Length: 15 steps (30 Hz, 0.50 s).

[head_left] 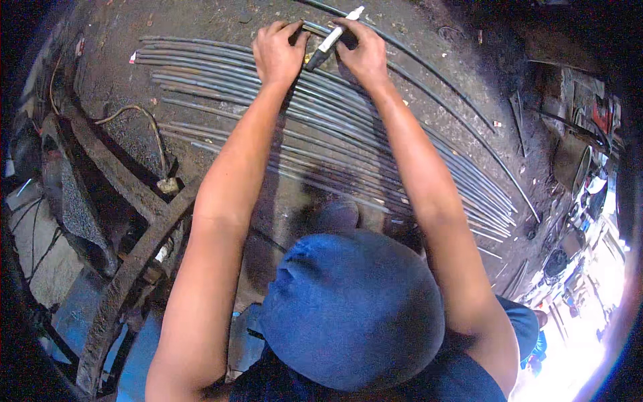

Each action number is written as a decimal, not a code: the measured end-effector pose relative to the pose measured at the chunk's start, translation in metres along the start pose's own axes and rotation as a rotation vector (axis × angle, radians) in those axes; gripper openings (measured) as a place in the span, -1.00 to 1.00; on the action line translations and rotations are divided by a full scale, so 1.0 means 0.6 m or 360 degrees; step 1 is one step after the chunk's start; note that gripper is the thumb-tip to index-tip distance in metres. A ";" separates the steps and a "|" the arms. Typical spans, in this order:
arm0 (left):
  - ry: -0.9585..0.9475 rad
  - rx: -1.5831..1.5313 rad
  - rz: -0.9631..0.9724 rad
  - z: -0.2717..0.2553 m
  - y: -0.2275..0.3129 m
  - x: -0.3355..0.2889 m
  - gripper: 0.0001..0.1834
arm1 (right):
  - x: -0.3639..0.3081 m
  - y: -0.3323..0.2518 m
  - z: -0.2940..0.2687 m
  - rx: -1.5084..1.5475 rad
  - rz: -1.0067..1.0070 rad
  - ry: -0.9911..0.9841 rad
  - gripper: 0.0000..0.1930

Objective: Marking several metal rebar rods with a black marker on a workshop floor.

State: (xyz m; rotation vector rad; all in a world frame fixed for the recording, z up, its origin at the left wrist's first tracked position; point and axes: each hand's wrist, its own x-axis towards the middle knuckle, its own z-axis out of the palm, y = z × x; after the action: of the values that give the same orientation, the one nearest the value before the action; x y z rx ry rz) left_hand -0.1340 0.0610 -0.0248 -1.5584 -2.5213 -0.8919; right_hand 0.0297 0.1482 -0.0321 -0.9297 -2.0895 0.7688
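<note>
A white marker pen (329, 40) with a black lower end slants between the thumb and fingers of my right hand (365, 59). My left hand (278, 55) is beside it, fingers curled, with thumb and index finger at the end of a thin metal rod (442, 104). That rod runs off to the right, passing behind the marker. Many long dark metal rods (221, 80) lie side by side on the ground beneath both forearms, roughly parallel. My left palm and some fingertips are hidden from above.
Another long rod (429, 57) lies apart at the far side. To the left stands a rusty heavy metal frame (127, 288), with a bent brown cable (157, 137) near it. Scrap and assorted parts (576, 174) are heaped along the right on dark dirt ground (194, 17).
</note>
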 end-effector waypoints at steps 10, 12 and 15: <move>-0.0039 0.0071 0.0005 0.001 -0.004 0.002 -0.64 | -0.010 -0.019 -0.066 0.0161 0.0173 0.0350 -0.55; -0.0059 0.0042 -0.0003 0.002 0.009 0.006 -0.60 | -0.026 0.009 -0.116 0.0468 0.0463 0.0642 -0.64; 0.0083 0.0093 0.0183 -0.004 0.003 0.003 -0.55 | -0.062 -0.018 -0.191 0.0875 0.1002 0.0661 -0.77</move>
State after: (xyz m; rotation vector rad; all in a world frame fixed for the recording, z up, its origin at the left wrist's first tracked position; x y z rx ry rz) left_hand -0.1339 0.0623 -0.0215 -1.6215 -2.3733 -0.8255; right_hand 0.1346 0.1386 0.0276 -1.2955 -1.1272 1.2571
